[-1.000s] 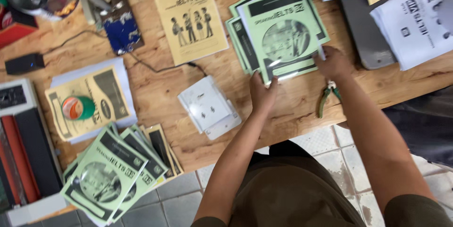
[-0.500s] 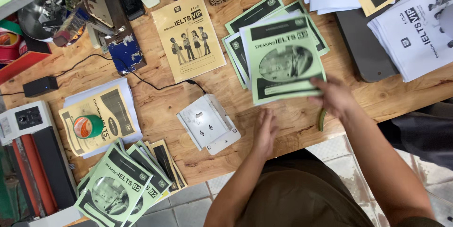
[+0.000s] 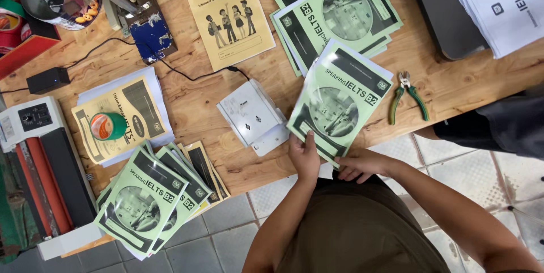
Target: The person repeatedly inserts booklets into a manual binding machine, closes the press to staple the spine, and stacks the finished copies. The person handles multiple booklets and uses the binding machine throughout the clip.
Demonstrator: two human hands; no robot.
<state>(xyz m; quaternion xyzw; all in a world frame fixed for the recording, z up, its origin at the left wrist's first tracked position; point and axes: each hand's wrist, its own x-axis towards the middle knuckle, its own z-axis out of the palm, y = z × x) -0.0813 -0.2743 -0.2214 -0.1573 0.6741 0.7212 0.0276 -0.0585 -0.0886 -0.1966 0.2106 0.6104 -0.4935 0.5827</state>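
Two hands, left hand and right hand, grip clamped on pale green booklet, dark-banded cover, round photo, tilted at table edge

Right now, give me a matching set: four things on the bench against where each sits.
1 pliers
2 tape roll
3 green booklet
4 white box

a on the yellow booklet at left
b in both hands at the bench edge
c right of the held booklet
d at the cable's end, mid-bench

Pairs: 1-c, 2-a, 3-b, 4-d
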